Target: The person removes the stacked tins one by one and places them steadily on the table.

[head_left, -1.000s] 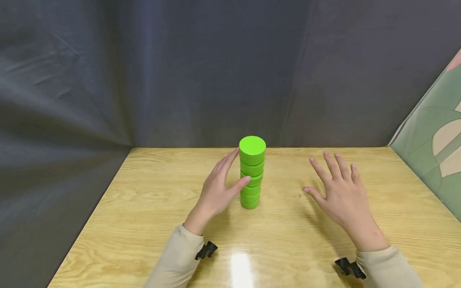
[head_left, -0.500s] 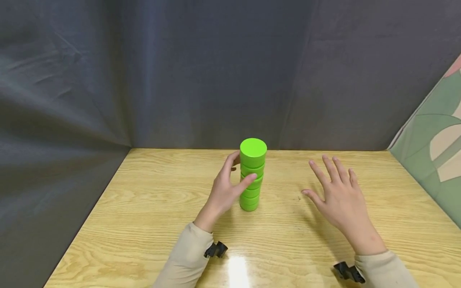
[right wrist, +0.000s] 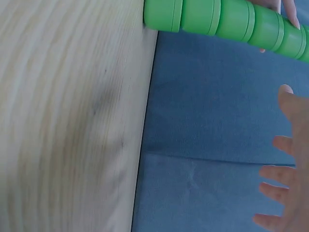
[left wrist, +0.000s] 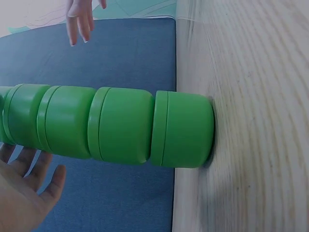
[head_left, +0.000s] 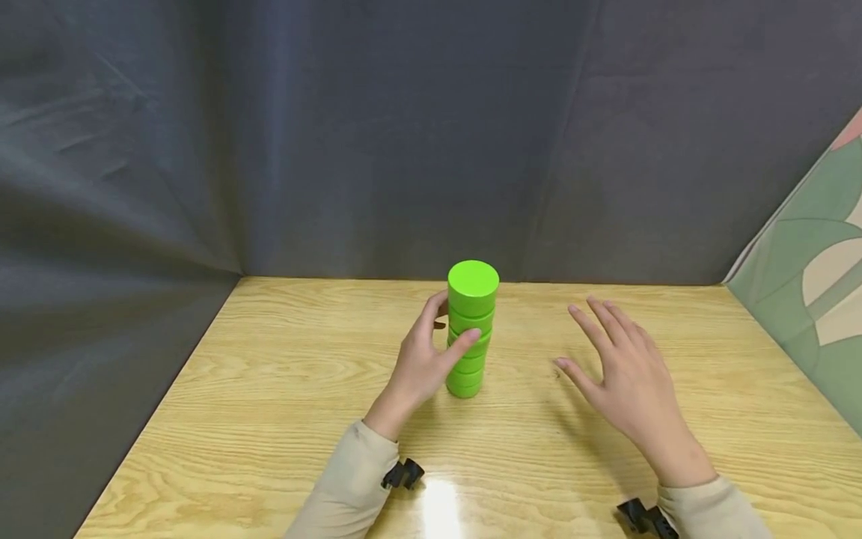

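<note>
Stack of green cylinders (head_left: 470, 322), one: stood on end on the wood-grain table (head_left: 269, 374), its base rested on the tabletop, its long axis vertical and set at right angles to the surface. Faint steps between pieces are shown in the left wrist view.

Left hand (head_left: 419, 364): placed against the stack's left side, the thumb laid across the near face and the fingers bent behind; the stack is held between them in its upper half. How firmly cannot be told.

Right hand (head_left: 633, 378): raised over the table, fingers spread apart, nothing held. The stack is found to its left, well apart; the left hand is the nearer.

Surroundings: dark curtain (head_left: 404, 135) hung behind; leaf-patterned panel (head_left: 808, 299) seen at far right.
</note>
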`<state>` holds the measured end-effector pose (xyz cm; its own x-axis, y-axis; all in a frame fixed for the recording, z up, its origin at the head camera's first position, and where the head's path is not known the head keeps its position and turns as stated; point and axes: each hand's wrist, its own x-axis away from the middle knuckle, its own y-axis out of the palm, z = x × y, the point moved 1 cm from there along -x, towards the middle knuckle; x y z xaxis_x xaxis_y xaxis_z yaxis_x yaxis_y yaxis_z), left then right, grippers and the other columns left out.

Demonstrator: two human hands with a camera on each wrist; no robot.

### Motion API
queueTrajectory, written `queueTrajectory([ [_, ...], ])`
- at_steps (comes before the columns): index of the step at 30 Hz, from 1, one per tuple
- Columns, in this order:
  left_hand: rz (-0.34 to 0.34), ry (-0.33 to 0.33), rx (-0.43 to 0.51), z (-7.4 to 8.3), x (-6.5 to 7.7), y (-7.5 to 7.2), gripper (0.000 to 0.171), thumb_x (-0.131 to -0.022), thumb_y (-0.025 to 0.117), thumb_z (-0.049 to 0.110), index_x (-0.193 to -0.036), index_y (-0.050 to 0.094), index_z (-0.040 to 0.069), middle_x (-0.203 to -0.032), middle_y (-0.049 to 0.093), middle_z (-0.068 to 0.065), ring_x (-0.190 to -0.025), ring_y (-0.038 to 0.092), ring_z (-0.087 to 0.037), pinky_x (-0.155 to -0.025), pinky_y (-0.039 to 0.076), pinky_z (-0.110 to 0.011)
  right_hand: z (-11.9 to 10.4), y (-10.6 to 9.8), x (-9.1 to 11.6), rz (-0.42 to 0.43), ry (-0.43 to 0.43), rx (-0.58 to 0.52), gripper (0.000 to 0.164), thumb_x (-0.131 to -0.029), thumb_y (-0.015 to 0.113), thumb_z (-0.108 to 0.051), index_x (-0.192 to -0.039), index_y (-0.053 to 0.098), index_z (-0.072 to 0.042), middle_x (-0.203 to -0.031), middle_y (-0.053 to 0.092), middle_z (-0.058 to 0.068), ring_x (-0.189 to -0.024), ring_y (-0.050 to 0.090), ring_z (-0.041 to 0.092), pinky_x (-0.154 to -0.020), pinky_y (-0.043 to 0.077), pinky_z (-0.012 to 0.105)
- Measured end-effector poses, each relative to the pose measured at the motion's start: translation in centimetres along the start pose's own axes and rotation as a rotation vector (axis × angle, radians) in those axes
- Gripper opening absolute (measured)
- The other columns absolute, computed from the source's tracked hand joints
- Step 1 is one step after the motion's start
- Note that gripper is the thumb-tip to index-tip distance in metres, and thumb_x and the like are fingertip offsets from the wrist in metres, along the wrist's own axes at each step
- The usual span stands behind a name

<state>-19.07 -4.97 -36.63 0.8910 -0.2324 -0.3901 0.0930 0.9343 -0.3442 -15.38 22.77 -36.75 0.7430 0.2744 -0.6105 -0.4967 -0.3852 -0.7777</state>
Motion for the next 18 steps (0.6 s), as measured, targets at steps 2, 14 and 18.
queueTrajectory([
  [2,-0.007,0.007,-0.001,0.0,-0.1,0.2,0.061,-0.096,0.063,0.046,-0.146,0.042,0.018,-0.131,0.055,0.003,-0.118,0.049,-0.016,-0.097,0.043,-0.042,-0.2,0.1,-0.1,0.036,-0.008,-0.037,0.075,-0.095,0.045,-0.068,-0.147,0.048,-0.013,-0.145,0.048,0.019,-0.133,0.041,0.044,-0.1,0.035,0.063],
  [14,-0.03,0.053,0.052,-0.1,-0.5,0.3,0.064,-0.096,0.062,0.047,-0.147,0.039,0.016,-0.132,0.054,-0.001,-0.118,0.051,-0.017,-0.096,0.044,-0.041,-2.0,-0.4,-1.3,0.128,-0.016,-0.199,0.07,-0.097,0.047,-0.063,-0.143,0.053,-0.01,-0.14,0.054,0.017,-0.128,0.048,0.041,-0.109,0.035,0.05],
  [18,-0.035,0.051,0.075,-0.2,-0.3,0.3,0.063,-0.096,0.062,0.047,-0.146,0.039,0.016,-0.13,0.054,-0.002,-0.117,0.052,-0.019,-0.096,0.044,-0.042,-2.9,-0.5,-1.7,0.112,0.008,-0.248,0.064,-0.097,0.058,-0.052,-0.146,0.05,-0.012,-0.141,0.054,0.014,-0.129,0.048,0.038,-0.107,0.036,0.052],
])
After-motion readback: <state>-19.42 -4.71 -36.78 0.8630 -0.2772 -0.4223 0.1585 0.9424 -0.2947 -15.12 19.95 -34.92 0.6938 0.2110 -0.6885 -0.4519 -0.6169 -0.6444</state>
